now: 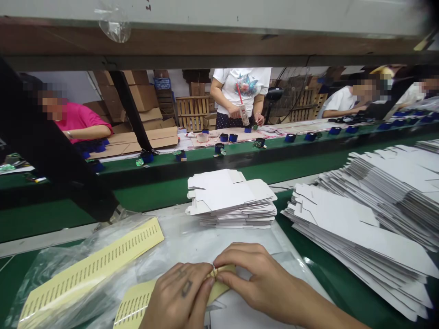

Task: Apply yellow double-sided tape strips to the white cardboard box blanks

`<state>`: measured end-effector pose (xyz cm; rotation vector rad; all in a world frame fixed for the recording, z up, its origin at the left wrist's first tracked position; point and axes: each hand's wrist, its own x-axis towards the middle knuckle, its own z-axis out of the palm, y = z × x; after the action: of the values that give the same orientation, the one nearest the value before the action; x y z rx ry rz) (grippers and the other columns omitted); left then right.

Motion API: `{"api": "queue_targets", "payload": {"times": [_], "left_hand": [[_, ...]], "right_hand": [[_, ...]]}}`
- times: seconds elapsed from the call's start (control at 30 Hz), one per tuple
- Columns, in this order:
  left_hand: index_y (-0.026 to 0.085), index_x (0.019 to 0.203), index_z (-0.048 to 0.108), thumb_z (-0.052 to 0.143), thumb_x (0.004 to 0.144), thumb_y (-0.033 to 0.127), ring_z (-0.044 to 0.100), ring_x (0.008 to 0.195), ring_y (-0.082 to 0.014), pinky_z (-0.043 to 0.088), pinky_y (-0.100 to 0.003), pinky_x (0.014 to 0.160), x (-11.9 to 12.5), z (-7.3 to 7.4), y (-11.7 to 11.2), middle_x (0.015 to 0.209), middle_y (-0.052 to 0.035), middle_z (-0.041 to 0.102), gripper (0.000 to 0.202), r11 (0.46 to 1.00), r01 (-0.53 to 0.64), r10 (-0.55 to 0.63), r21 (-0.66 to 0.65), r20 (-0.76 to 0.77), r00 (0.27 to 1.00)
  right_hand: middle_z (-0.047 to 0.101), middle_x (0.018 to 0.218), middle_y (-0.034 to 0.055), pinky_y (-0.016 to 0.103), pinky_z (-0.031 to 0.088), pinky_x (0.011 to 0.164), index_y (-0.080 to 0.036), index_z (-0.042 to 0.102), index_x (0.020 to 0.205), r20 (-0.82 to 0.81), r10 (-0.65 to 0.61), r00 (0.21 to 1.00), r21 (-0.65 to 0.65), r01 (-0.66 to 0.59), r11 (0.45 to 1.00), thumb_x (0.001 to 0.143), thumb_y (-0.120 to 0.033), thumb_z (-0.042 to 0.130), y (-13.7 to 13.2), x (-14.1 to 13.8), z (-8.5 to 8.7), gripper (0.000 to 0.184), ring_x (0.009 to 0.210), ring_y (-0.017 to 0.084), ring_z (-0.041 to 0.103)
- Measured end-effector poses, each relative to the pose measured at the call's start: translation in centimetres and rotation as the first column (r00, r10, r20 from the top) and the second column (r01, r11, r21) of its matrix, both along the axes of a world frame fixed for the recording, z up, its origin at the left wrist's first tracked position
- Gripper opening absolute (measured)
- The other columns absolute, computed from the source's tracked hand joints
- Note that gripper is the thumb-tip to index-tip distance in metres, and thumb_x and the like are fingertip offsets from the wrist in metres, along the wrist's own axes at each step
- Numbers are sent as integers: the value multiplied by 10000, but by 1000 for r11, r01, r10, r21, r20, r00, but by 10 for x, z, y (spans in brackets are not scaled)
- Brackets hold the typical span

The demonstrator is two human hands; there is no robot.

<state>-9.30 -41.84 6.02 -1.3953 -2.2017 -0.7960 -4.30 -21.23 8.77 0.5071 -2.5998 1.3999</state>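
A yellow label sheet (135, 302) (dark-printed) slants, its right end seemingly bent.

Past the right hand (255, 269), a flat box stack (229, 196) blocks the table's (338, 283) far edge. A thin gap parts it from the big box pile (356, 242); there's more room on its left.

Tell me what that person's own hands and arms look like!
The left hand and right hand wear no gloves. Dark marks show on the back of the left: one a boxy outline, another too blurry to read. The right forearm shows no sleeve or bracelet.
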Motion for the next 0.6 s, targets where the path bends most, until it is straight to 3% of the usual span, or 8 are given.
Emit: {"api": "queue_targets", "payload": {"times": [0.17, 0.4, 0.5, 0.6], "left_hand": [[139, 1154, 587, 539, 945, 69, 733, 856, -168, 576, -291, 768, 1, -2, -3, 974, -69, 760, 226, 999, -15, 12, -33, -62, 998], [159, 1105, 583, 493, 954, 83, 749, 805, -166, 582, -288, 732, 0, 4, 1, 930, -43, 768, 192, 997, -78, 75, -18, -121, 990], [181, 1059, 598, 473, 964, 140, 747, 712, -173, 571, -278, 647, -5, 9, -5, 877, -33, 775, 162, 984, -179, 179, 15, -119, 977], [248, 1040, 655, 530, 949, 282, 743, 713, -177, 572, -262, 640, -6, 20, -21, 874, 13, 782, 158, 955, -289, 292, -66, 45, 955]], "right_hand": [[751, 941, 43, 277, 540, 808, -198, 738, 1010, -36, 9, 999, -17, -10, 1000, 925, -155, 635, -3, 1, -4, 140, 883, 179, 695], [699, 1020, 118, 396, 524, 876, -178, 714, 919, -380, 32, 924, 20, -26, 999, 931, -63, 551, -6, 0, -4, 200, 1012, 242, 619], [698, 981, 82, 365, 524, 879, -195, 672, 923, -284, -14, 959, -161, -33, 986, 926, -76, 564, -5, -1, -2, 161, 1000, 218, 628], [703, 1032, 69, 363, 515, 908, -206, 664, 870, 19, -78, 997, -237, 80, 968, 917, -141, 597, -3, -3, -6, 105, 1027, 219, 643]]}}
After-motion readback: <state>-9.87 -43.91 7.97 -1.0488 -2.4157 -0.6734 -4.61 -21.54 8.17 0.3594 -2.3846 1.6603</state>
